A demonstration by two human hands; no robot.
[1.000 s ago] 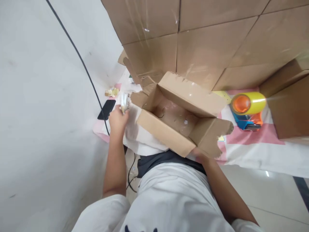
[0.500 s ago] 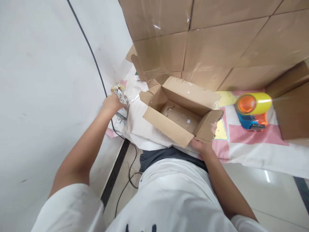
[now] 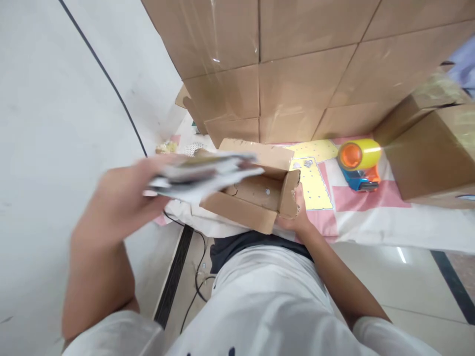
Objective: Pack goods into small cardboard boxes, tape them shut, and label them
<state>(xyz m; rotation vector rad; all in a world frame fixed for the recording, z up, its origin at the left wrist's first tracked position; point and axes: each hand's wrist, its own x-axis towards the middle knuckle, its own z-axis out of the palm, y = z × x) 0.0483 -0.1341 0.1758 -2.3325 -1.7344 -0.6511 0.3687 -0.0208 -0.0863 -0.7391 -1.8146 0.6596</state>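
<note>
My left hand (image 3: 126, 198) is closed on a flat, whitish printed packet (image 3: 211, 175), smeared by motion, its kind not readable. The packet hangs above the left end of an open cardboard box (image 3: 237, 212) and hides part of it. That box has its flaps turned outward and a bare floor inside with a small white spot. My right hand (image 3: 297, 215) grips the box's right end, fingers wrapped around the outside behind the torn-edged flap.
Stacked taped cartons (image 3: 293, 84) form a wall behind. A tape dispenser (image 3: 359, 165) with yellow tape sits on the pink, white and yellow cloth (image 3: 367, 198). Another carton (image 3: 434, 148) stands at the right. A black cable (image 3: 107, 74) runs along the left wall.
My left hand has lifted the packet from beside the wall and brought it right, over the box. My right hand still holds the box. The view has shifted slightly right.
</note>
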